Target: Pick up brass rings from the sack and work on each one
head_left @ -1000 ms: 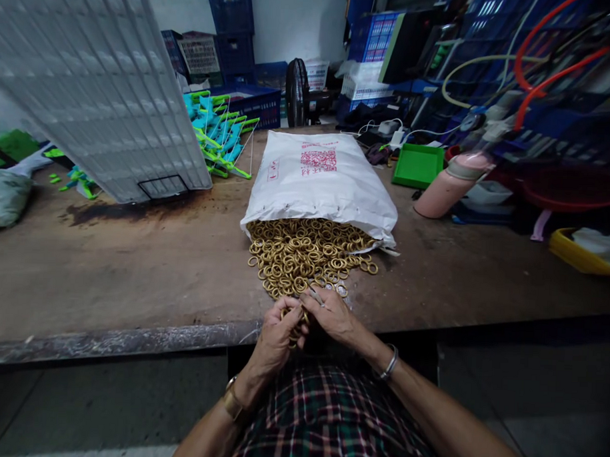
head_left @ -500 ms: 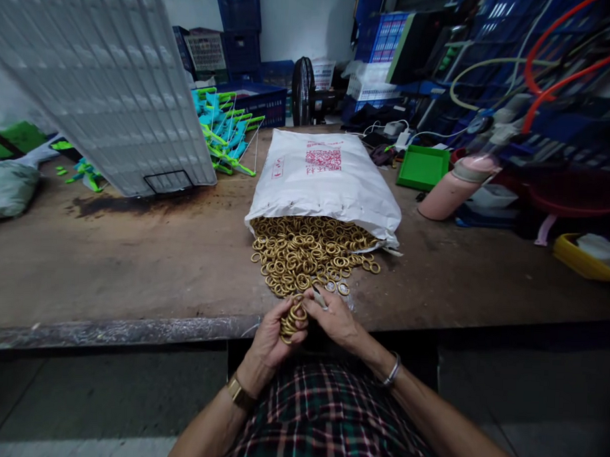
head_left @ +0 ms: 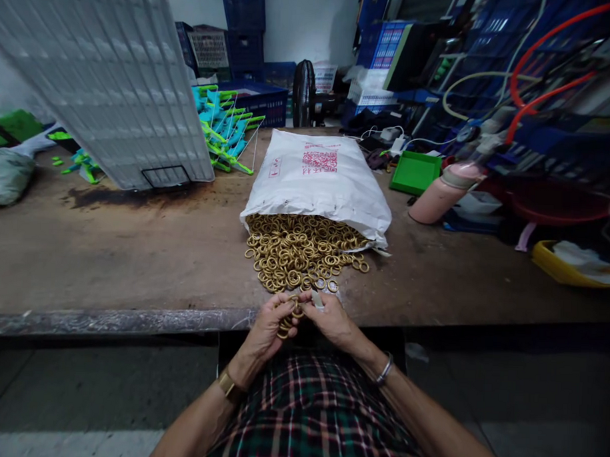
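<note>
My left hand point(head_left: 270, 324) is closed around several gold-coloured rings point(head_left: 284, 326) just in front of the table edge. Its thumb and fingers pinch one ring point(head_left: 293, 300) at the top. Close against it on the right, my right hand point(head_left: 332, 319) grips a small pale, flat tool with a dark tip point(head_left: 317, 299); the exact kind cannot be made out. The right fingertips are at the rings, and whether they touch one is unclear. Just beyond both hands lies a heap of gold rings point(head_left: 289, 254), spilling from the mouth of a white sack point(head_left: 286, 184) with red print.
At left on the wooden table point(head_left: 134, 262) stands a ribbed translucent panel point(head_left: 114, 82), with green and turquoise plastic parts point(head_left: 223, 129) behind it. To the right are a green tray point(head_left: 416, 172), a pink bottle point(head_left: 443, 193) and a yellow basin point(head_left: 558, 264). A fan point(head_left: 304, 92) is at the back.
The camera view has shifted slightly, so sack and right-side items appear further left. Both hands stay together at the rings, the left fingers having shifted a little on them.
</note>
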`<state>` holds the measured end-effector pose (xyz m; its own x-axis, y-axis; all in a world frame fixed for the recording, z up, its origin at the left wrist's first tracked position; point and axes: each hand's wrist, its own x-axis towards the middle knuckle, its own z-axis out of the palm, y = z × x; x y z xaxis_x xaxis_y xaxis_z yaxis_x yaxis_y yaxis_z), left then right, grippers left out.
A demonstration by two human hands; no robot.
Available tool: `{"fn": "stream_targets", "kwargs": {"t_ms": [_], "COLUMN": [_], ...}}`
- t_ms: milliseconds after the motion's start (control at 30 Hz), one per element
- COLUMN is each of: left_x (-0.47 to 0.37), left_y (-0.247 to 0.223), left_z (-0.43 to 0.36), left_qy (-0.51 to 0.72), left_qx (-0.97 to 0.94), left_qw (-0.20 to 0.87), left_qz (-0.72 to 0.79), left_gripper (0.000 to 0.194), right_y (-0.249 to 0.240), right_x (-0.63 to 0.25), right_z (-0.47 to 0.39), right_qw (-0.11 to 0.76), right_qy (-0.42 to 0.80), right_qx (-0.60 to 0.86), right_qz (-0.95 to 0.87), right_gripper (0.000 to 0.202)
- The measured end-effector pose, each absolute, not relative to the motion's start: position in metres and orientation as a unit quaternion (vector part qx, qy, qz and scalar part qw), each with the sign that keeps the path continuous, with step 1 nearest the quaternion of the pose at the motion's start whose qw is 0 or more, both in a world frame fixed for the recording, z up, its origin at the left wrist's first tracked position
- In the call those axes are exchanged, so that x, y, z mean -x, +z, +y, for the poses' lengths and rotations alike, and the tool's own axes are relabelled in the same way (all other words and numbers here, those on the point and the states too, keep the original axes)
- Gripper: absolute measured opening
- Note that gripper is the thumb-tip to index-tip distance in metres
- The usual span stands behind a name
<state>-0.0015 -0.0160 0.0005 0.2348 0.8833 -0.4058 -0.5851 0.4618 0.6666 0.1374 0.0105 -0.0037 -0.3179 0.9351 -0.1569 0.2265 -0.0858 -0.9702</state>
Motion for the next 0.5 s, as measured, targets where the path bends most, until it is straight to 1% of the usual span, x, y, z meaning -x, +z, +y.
{"fn": "stream_targets", "kwargs": {"t_ms": [167,333,500], "left_x": [-0.0003,-0.0024,-0.0086], "left_y": [0.0028,-0.0008,-0.0006], "left_z": [-0.0168,-0.0180,-0.0182], "left_qy": [0.479,0.477,0.474], "left_qx": [-0.157,-0.089,-0.025], "left_qw": [0.777,0.785,0.790], "left_qz": [0.378,0.386,0.388], "left_gripper": [0.025,0.021,0.017], "right_y": [-0.0013,-0.0011,-0.0028], "right_x": [-0.1390,-0.1403,-0.1457], "right_z": [0.0074,0.0027,0.0026], "right_qw": [0.314,0.305,0.302], "right_qy": [0.554,0.600,0.597], "right_qx": [0.486,0.457,0.451], "right_qz": [-0.599,-0.582,-0.591], "right_gripper": [0.022,0.031,0.030]}}
